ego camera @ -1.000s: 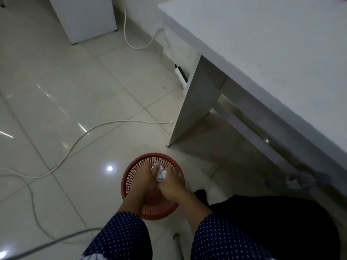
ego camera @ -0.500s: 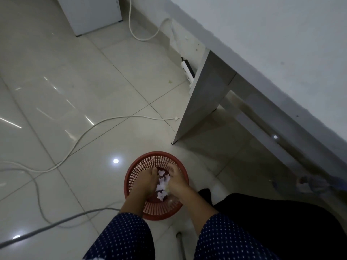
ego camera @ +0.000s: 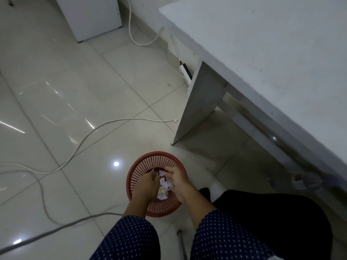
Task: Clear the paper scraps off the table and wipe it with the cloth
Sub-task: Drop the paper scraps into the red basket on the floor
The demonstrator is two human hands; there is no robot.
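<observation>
Left hand (ego camera: pixel 148 182): over the red basket (ego camera: pixel 135 172), palm turned toward the other hand, fingers loosely bent and gripping nothing that shows
Right hand (ego camera: pixel 178 178): just beside the left one over the same basket, fingers spread and relaxed, holding nothing
Paper scraps (ego camera: pixel 164 184): small white pieces in the gap between the two hands, and more lying below them on the basket's bottom
Basket: on the tiled floor (ego camera: pixel 75 87) directly beneath both hands, its slotted wall showing ahead of the fingertips
Table (ego camera: pixel 262 53): ahead and to the right of the right hand, well apart from it, its grey side panel standing on the floor
Sleeves (ego camera: pixel 131 239): dark blue with white dots, ending at the forearms
Cable (ego camera: pixel 93 131): white, trailing across the tiles left of the left hand
Power strip (ego camera: pixel 185 73): far ahead of the hands, beside the table's panel
Blurred purplish thing (ego camera: pixel 308 182): right of the right hand below the table edge; cannot tell what it is
</observation>
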